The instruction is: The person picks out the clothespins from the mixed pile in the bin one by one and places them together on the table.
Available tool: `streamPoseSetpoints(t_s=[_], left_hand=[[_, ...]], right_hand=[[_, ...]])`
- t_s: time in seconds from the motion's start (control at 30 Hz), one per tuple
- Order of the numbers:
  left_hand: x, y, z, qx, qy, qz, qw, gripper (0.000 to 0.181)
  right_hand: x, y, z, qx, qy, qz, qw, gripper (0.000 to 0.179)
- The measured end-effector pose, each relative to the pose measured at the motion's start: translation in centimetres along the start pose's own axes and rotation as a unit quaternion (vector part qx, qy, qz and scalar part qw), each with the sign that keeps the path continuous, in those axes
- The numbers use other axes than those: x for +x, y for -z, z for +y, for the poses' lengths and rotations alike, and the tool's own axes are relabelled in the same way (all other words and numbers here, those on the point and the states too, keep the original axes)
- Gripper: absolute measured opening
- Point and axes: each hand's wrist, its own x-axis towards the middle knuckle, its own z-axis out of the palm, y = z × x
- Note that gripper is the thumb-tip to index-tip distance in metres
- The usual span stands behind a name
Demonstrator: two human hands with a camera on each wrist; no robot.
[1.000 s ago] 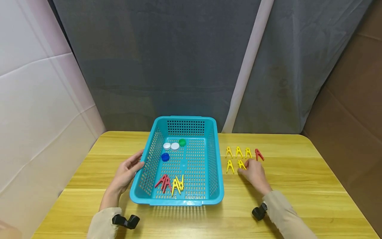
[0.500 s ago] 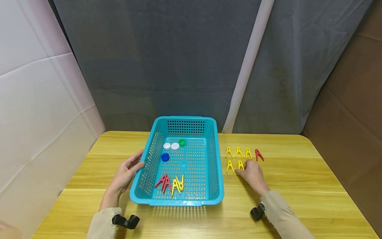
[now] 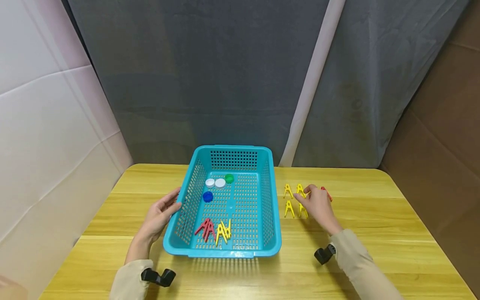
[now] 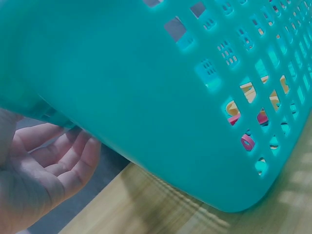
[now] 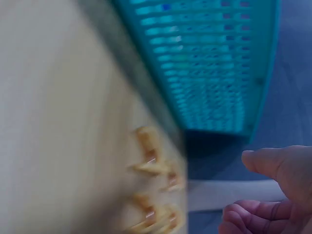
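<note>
My left hand (image 3: 157, 217) grips the turquoise plastic basket (image 3: 210, 252); my right hand (image 3: 318, 205) gapes. Beside it, yellow A-shaped plastic clips (image 3: 288, 204) seem light, side-pinchable.

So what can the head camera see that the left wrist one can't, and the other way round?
Only the head view: the right grip, four bottle caps, and clothespins on the wooden table.
Only the left wrist view: the outer wall of the turquoise basket.
Both: that basket, the left grip, red and yellow clothespins inside it, and the table.
</note>
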Motion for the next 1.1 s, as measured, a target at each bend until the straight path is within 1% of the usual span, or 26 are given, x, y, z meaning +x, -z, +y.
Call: streamPoseSetpoints(t_s=[0.13, 0.27, 0.37, 0.5, 0.6, 0.73, 0.87, 1.1], left_hand=[[0.0, 0.0, 0.0, 0.001, 0.0, -0.001, 1.0, 0.057], [0.0, 0.0, 0.0, 0.002, 0.001, -0.001, 1.0, 0.056], [0.0, 0.0, 0.1, 0.002, 0.002, 0.0, 1.0, 0.057], [0.0, 0.0, 0.2, 0.0, 0.0, 0.001, 1.0, 0.057], [0.0, 0.0, 0.2, -0.001, -0.001, 0.0, 1.0, 0.058], [0.0, 0.0, 0.2, -0.002, 0.001, 0.0, 1.0, 0.058], [0.1, 0.1, 0.1, 0.002, 0.001, 0.0, 1.0, 0.057], [0.1, 0.0, 0.1, 0.003, 0.003, -0.001, 1.0, 0.057]], right_hand=[[1.0, 0.8, -1.9, 0.024, 0.005, -0.004, 0.9997, 0.037], [2.0, 1.4, -4.0, 0.05, 0.022, -0.01, 0.9985, 0.033], [2.6, 1.6, -5.6, 0.062, 0.051, -0.008, 0.9967, 0.029], [3.4, 1.5, -7.6, 0.074, 0.099, 0.0, 0.9924, 0.026], [3.9, 1.2, -9.0, 0.078, 0.126, -0.001, 0.9889, 0.024], [4.4, 0.5, -10.8, 0.076, 0.146, -0.014, 0.9862, 0.024], [4.7, -0.5, -12.3, 0.077, 0.156, -0.034, 0.9841, 0.023], [4.7, -2.4, -14.6, 0.097, 0.161, -0.079, 0.979, 0.023]])
